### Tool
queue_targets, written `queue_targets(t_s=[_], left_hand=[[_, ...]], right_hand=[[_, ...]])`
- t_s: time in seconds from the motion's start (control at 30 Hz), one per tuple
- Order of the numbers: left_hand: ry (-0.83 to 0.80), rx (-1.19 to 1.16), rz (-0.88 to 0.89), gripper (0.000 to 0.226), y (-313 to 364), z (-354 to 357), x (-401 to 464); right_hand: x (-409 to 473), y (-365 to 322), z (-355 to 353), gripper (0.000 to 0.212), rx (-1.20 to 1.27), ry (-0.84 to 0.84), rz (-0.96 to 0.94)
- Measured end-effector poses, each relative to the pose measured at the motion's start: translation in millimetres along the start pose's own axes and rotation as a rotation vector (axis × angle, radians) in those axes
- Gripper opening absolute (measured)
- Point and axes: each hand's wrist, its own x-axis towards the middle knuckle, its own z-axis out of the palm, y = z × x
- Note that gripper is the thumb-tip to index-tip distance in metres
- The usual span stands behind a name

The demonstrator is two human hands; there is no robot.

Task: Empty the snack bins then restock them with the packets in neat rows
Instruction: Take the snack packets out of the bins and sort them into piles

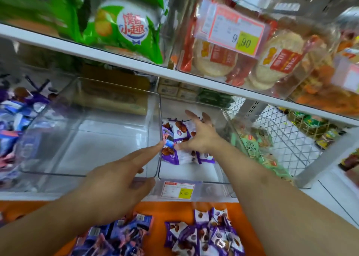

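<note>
**A:** Which step am I on?

**B:** Restocking, I'd judge. My right hand (198, 137) lies spread over a small cluster of purple-and-white packets (175, 139) in the clear bin (194, 180), fingers splayed, thumb touching them, not clenched. My left hand (116, 181) reaches in from the near side with straight fingers, the tip meeting a packet at the bin's dividing wall, gripping nothing.

**A:** And the neighbouring bin?

**B:** The bin under my left hand (64, 127) holds nothing: hard, glossy, see-through walls with rounded corners.

**A:** Next move?

**B:** Likely squaring that cluster into a row, then fetching more. Below both wrists, on the orange surface (171, 211), sit two loose heaps: purple-and-white sachets (207, 234) and darker blue wrappers (116, 236). They look crinkly, slick, pillow-shaped, so they may slide rather than stack.
</note>
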Motion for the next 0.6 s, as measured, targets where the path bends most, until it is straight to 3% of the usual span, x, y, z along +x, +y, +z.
queue_targets(t_s=[0.17,0.27,0.43,0.6], left_hand=[[0.008,0.015,0.009,0.079,-3.7,0.6,0.7],[0.002,0.009,-0.004,0.079,-2.6,0.3,-0.3],[0.02,0.059,0.009,0.08,1.6,0.7,-0.5],[0.039,0.072,0.033,0.081,-0.1,2.5,-1.1]], right_hand=[[37.1,12.9,24.7,0.122,-0.158,-0.08,0.025],[35.7,16.9,37.4,0.104,-0.188,-0.112,-0.012],[19.6,24.8,41.9,0.078,-0.451,-0.219,-0.052],[-5.9,34.2,27.4,0.039,-0.332,-0.128,-0.151]])
